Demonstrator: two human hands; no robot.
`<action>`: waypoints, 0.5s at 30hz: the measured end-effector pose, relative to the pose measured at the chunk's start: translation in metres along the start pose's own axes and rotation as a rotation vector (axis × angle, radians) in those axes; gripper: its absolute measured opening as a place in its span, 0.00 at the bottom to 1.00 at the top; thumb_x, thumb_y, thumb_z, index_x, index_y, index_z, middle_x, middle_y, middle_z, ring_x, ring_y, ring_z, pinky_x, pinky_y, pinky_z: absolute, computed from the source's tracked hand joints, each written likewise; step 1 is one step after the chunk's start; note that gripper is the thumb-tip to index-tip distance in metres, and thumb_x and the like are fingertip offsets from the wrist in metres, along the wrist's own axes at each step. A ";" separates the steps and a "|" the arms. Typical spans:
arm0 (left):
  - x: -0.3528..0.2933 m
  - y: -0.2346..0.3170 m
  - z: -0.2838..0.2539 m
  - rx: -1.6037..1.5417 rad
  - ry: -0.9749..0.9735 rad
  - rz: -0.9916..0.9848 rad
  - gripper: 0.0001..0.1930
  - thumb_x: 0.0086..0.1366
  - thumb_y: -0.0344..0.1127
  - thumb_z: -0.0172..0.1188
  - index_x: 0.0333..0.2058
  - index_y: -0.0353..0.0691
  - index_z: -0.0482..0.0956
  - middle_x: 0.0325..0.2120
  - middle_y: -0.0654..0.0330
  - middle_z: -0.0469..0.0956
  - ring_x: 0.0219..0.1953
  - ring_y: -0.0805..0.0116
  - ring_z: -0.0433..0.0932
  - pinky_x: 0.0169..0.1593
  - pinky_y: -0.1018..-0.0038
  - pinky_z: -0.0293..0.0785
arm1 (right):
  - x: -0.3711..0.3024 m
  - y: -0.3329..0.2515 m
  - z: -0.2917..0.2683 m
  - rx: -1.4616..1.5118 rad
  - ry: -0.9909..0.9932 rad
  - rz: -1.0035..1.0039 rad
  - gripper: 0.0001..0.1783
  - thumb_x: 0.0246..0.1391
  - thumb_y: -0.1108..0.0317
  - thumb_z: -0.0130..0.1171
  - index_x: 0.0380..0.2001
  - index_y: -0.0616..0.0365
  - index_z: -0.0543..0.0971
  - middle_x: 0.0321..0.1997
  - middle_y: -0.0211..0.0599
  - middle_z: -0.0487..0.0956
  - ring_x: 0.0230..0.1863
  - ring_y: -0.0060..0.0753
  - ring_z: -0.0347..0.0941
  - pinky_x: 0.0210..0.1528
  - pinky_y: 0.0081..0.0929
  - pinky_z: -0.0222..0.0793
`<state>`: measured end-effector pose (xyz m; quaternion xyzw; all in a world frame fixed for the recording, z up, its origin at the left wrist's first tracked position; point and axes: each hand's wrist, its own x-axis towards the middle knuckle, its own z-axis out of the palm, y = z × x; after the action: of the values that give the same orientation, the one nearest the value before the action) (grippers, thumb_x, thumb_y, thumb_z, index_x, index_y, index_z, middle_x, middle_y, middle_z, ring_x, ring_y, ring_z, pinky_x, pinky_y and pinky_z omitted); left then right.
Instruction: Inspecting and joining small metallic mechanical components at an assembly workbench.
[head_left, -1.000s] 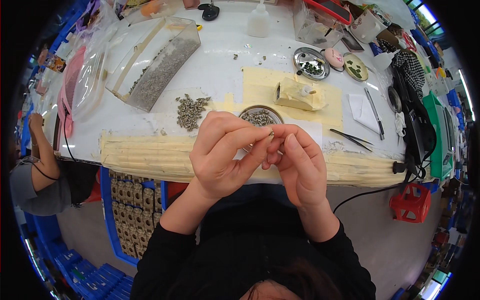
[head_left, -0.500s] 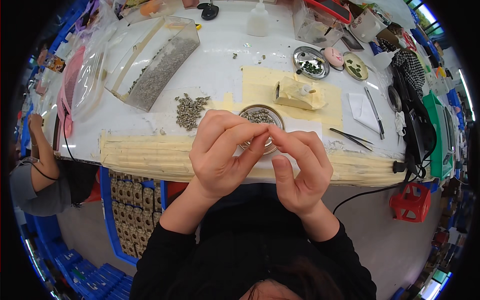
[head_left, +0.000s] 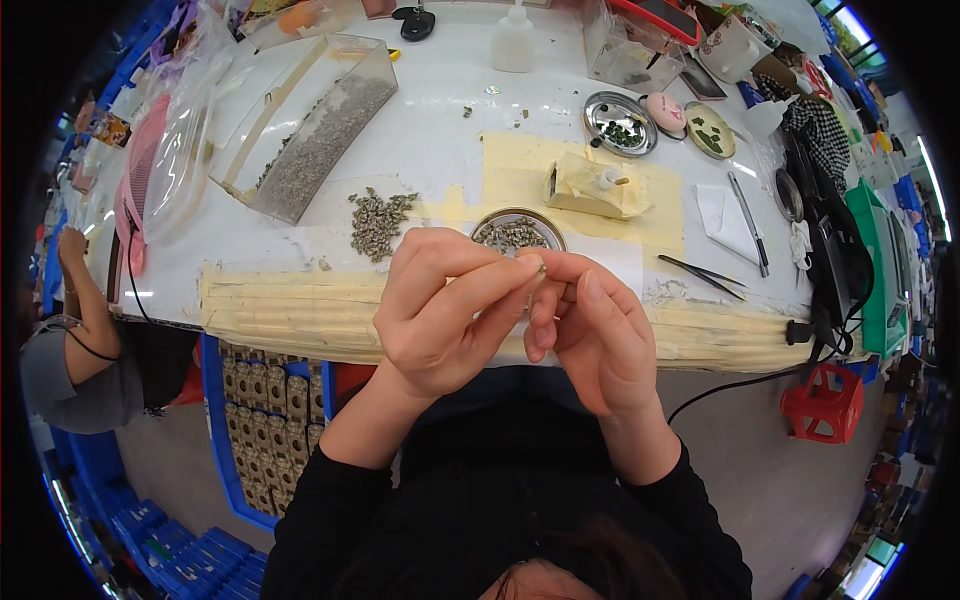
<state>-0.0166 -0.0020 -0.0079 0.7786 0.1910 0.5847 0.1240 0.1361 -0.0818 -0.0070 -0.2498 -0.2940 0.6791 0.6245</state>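
Note:
Over the near edge of the table, my left hand (head_left: pixel 435 315) pinches a tiny metallic piece (head_left: pixel 541 269) between thumb and forefinger. My right hand (head_left: pixel 610 340) meets it there, its forefinger tip against the piece. The right thumb stands apart from that fingertip and the other fingers curl loosely. Just beyond my fingertips sits a round metal dish (head_left: pixel 562 238) holding small silvery parts (head_left: pixel 515 234); its near side is hidden by my hands. A loose pile of similar parts (head_left: pixel 378 224) lies left of the dish.
A clear box (head_left: pixel 318 130) of grey granules stands at far left. A tape-wrapped block (head_left: pixel 598 188) lies beyond the dish. Tweezers (head_left: pixel 702 276) and a pen (head_left: pixel 748 225) lie right. Round dishes (head_left: pixel 620 125) with dark green bits stand farther back. A blue crate (head_left: pixel 228 470) sits below the table.
My right hand has rolled over, its thumb lifting and its other fingers curling in below. The tiny metallic piece now shows between the fingertips. My left hand keeps its pinch.

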 end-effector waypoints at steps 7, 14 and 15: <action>0.000 0.000 0.002 0.016 -0.028 0.016 0.16 0.46 0.21 0.73 0.37 0.37 0.85 0.28 0.64 0.77 0.29 0.67 0.74 0.32 0.73 0.70 | 0.005 -0.005 0.011 -0.163 0.180 0.058 0.14 0.68 0.64 0.51 0.48 0.64 0.74 0.32 0.31 0.77 0.30 0.20 0.72 0.34 0.22 0.71; -0.001 0.002 0.005 0.024 -0.022 -0.016 0.13 0.49 0.20 0.71 0.35 0.36 0.83 0.29 0.61 0.77 0.31 0.65 0.74 0.34 0.72 0.68 | 0.005 0.004 0.010 -0.387 0.229 -0.263 0.09 0.62 0.75 0.60 0.45 0.63 0.77 0.37 0.33 0.80 0.37 0.18 0.76 0.38 0.19 0.75; 0.000 0.002 0.005 0.031 -0.017 -0.010 0.13 0.48 0.21 0.72 0.35 0.36 0.83 0.28 0.61 0.77 0.30 0.65 0.74 0.33 0.72 0.69 | 0.005 0.005 0.012 -0.462 0.256 -0.305 0.09 0.61 0.76 0.60 0.45 0.64 0.77 0.37 0.33 0.80 0.38 0.18 0.76 0.38 0.19 0.75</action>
<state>-0.0114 -0.0037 -0.0086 0.7844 0.2029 0.5745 0.1163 0.1240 -0.0785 -0.0022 -0.4216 -0.3935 0.4557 0.6781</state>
